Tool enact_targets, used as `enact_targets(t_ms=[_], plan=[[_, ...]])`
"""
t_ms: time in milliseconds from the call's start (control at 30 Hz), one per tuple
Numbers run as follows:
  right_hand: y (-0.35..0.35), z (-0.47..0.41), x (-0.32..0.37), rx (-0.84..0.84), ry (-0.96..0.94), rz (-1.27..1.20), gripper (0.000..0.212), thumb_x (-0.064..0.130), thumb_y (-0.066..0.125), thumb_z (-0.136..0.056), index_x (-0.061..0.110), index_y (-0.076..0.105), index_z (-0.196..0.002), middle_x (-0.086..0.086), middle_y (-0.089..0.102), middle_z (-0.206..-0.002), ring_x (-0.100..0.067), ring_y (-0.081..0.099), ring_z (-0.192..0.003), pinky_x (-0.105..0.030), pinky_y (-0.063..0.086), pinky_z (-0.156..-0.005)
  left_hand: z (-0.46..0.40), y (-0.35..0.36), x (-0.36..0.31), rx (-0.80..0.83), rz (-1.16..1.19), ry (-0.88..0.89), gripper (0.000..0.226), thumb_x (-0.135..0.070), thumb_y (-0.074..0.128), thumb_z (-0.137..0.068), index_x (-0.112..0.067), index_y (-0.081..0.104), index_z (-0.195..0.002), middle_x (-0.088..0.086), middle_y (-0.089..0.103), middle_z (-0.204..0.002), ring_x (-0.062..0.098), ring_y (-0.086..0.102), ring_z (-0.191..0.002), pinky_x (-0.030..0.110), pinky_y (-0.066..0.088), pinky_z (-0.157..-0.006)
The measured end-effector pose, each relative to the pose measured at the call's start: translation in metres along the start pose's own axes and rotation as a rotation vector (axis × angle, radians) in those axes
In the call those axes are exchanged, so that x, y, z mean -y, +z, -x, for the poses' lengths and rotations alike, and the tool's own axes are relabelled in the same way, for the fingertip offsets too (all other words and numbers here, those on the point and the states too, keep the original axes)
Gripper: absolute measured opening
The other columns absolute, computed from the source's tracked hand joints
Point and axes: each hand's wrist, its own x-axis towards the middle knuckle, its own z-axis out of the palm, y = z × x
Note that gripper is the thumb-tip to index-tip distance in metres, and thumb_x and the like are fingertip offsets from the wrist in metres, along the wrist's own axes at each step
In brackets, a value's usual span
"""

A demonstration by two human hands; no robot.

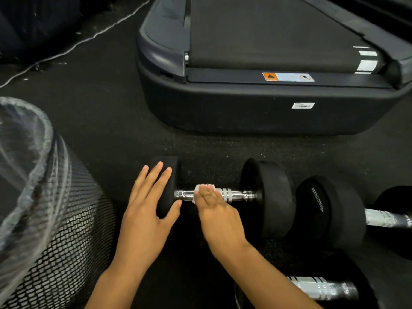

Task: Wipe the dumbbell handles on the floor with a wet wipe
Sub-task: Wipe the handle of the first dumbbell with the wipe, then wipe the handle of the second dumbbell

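Note:
A black dumbbell lies on the dark floor with its chrome handle (236, 195) running left to right. My left hand (151, 204) rests flat, fingers straight, on its left weight head (171, 161). My right hand (214, 210) presses a white wet wipe (204, 188) onto the handle's left part with straight fingers. The right weight head (272, 197) stands free. A second dumbbell (334, 210) lies just to the right, its handle reaching to the frame edge. A third chrome handle (323, 287) shows at the bottom right, partly behind my right forearm.
A black mesh waste bin (66, 241) lined with clear plastic stands at the left. The rear end of a treadmill (256, 108) fills the far side. A thin cable (73, 44) runs across the floor at the upper left.

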Motion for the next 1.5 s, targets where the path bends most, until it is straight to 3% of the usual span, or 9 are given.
enact_targets(t_ms=[367,500,633,733,833,1033,1133,1267,1500], plan=[[-0.009,-0.015,-0.002,0.131,-0.08,0.074,0.043,0.003,0.036,-0.083,0.001,0.06,-0.118,-0.014,0.06,-0.123,-0.024,0.055,-0.117,-0.026,0.038,-0.1,0.0,0.0,0.0,-0.001,-0.002,-0.013,0.066,-0.023,0.068,-0.079,-0.024,0.039,-0.139,-0.017,0.026,-0.147,0.001,0.01,-0.14,0.007,0.01,-0.104],[-0.004,-0.009,0.009,0.201,-0.126,-0.011,0.039,0.012,0.041,-0.074,0.005,0.072,-0.097,-0.011,0.072,-0.098,-0.021,0.068,-0.095,-0.027,0.05,-0.085,0.001,-0.002,-0.003,0.008,0.003,-0.03,0.067,-0.022,0.068,-0.08,-0.024,0.038,-0.14,-0.019,0.025,-0.147,0.0,0.008,-0.14,0.008,0.009,-0.106],[-0.025,0.01,-0.005,0.248,-0.198,-0.045,0.04,0.002,0.043,-0.091,0.002,0.049,-0.13,-0.015,0.048,-0.136,-0.029,0.046,-0.125,-0.035,0.041,-0.095,0.002,-0.001,-0.005,0.02,-0.021,-0.052,0.067,-0.022,0.069,-0.081,-0.019,0.038,-0.14,-0.014,0.025,-0.149,0.005,0.008,-0.141,0.032,0.014,-0.114],[-0.036,0.035,-0.018,0.141,-0.156,-0.169,0.042,0.003,0.045,-0.087,0.007,0.054,-0.128,-0.01,0.053,-0.132,-0.027,0.052,-0.119,-0.037,0.044,-0.097,0.005,0.002,-0.02,-0.023,-0.066,-0.053,0.064,-0.02,0.07,-0.08,-0.014,0.043,-0.137,-0.004,0.031,-0.149,0.011,0.012,-0.142,0.039,0.01,-0.116],[-0.053,0.065,-0.032,0.036,-0.055,-0.37,0.039,0.001,0.056,-0.072,0.007,0.067,-0.108,-0.009,0.067,-0.112,-0.02,0.064,-0.104,-0.021,0.043,-0.094,0.02,0.006,-0.052,-0.05,-0.005,0.04,0.053,-0.017,0.068,-0.08,-0.014,0.051,-0.131,-0.001,0.04,-0.144,0.013,0.023,-0.139,0.043,0.021,-0.113],[-0.099,0.145,-0.074,-0.196,0.227,-0.612,0.016,0.015,0.054,-0.091,0.03,0.062,-0.091,0.021,0.059,-0.112,0.014,0.051,-0.106,0.001,0.034,-0.086,0.087,0.028,-0.102,0.131,0.128,0.228,0.045,-0.034,0.052,-0.085,-0.018,0.055,-0.127,-0.008,0.047,-0.138,0.009,0.034,-0.134,0.039,0.031,-0.107],[-0.096,0.174,-0.09,-0.117,0.369,-0.584,0.011,0.019,0.049,-0.093,0.029,0.054,-0.096,0.022,0.057,-0.118,0.006,0.056,-0.099,0.002,0.035,-0.077,0.119,0.045,-0.108,0.241,0.118,0.248,0.049,-0.038,0.054,-0.083,-0.02,0.052,-0.129,-0.008,0.045,-0.139,0.007,0.032,-0.135,0.037,0.028,-0.108],[-0.084,0.185,-0.093,0.033,0.358,-0.408,0.027,0.021,0.046,-0.095,0.02,0.052,-0.122,0.006,0.054,-0.129,-0.012,0.056,-0.11,-0.006,0.038,-0.082,0.13,0.058,-0.105,0.357,-0.011,0.272,0.065,-0.047,0.05,-0.082,-0.018,0.04,-0.139,-0.006,0.032,-0.148,0.009,0.02,-0.14,0.034,0.017,-0.113],[-0.048,0.187,-0.093,0.224,0.128,-0.079,0.055,0.007,0.084,-0.061,0.008,0.061,-0.111,-0.009,0.066,-0.112,-0.022,0.061,-0.109,-0.03,0.034,-0.097,0.123,0.066,-0.097,0.471,-0.114,0.267,0.078,-0.054,0.042,-0.083,-0.012,0.021,-0.146,-0.001,0.019,-0.154,0.01,0.008,-0.143,0.027,0.004,-0.115]])
